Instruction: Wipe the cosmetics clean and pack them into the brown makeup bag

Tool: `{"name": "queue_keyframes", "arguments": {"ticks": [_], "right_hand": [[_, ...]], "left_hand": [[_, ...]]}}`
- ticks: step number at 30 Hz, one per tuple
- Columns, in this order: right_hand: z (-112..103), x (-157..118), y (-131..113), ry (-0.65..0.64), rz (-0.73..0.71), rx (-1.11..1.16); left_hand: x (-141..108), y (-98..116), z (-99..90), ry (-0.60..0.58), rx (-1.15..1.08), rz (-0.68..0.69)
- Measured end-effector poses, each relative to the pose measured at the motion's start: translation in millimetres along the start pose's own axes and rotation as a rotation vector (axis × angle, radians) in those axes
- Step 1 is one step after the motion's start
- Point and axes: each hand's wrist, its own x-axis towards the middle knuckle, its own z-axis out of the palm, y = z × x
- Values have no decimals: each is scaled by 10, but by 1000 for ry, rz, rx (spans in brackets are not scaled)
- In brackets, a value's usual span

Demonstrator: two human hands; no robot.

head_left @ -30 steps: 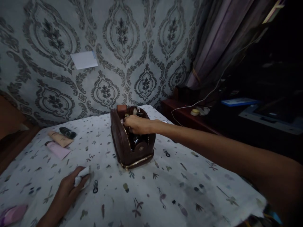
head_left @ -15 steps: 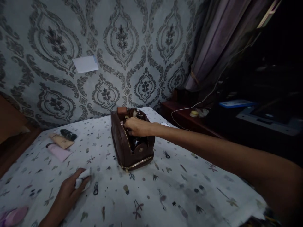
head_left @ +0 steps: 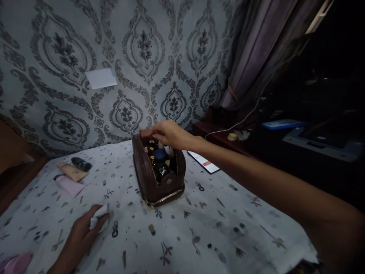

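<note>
A brown toiletry bag (head_left: 145, 179) stands unzipped on the patterned sheet, packed with small bottles and a dark blue round lid (head_left: 160, 154). Above its far end is my right hand (head_left: 172, 135), fingers curled and closed at the tip of the bag's brown strap (head_left: 145, 133). My left hand (head_left: 85, 228) rests on the sheet at lower left, closed around a crumpled white cloth or tissue (head_left: 98, 217).
Left of the bag lie a pink tube (head_left: 69, 185), a beige tube (head_left: 72, 172) and a dark green bottle (head_left: 81, 163). A phone (head_left: 207, 163) lies behind my right forearm. A pink item (head_left: 18, 262) shows at the bottom left corner. Patterned wall behind.
My right hand has come up out of the bag to its strap, uncovering the bottles and blue lid. My left hand stays put with the white cloth.
</note>
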Motion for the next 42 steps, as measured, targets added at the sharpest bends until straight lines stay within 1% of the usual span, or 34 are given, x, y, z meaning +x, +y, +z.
{"name": "queue_keyframes", "arguments": {"ticks": [1, 2, 3, 5, 7, 10, 12, 16, 19, 24, 29, 34, 38, 42], "right_hand": [[-27, -3, -16, 24, 35, 1], [-30, -6, -31, 20, 47, -8], [-8, -9, -43, -13, 46, -32], [106, -13, -61, -132, 52, -121], [268, -14, -81, -226, 90, -210], [468, -13, -124, -274, 170, -249], [527, -11, -150, -280, 204, -227], [537, -9, -154, -265, 256, -163], [537, -6, -131, -253, 226, -143], [528, 27, -121, -207, 171, -173], [504, 68, -159, -235, 111, -197], [523, 86, -159, -228, 99, -218], [532, 101, -87, -227, 100, -170], [536, 109, -25, -230, 102, -150]], "left_hand": [[2, -5, -1, -7, 1, 1], [5, -12, -1, -11, 3, 2], [7, -21, -2, -10, 5, 4], [9, -37, -2, -12, 10, 6], [10, -44, -3, -18, 7, -4], [7, -24, -5, -27, -6, -4], [5, -1, -5, -22, 0, 10], [4, 16, -3, 0, 16, 53], [3, -2, -1, 8, 23, 74], [2, -43, 3, -23, 13, 79], [4, -59, 11, -16, 16, 82], [7, -78, 16, -28, 12, 95], [16, -72, 9, -29, 22, 75], [14, -69, 5, -14, 34, 91]]}}
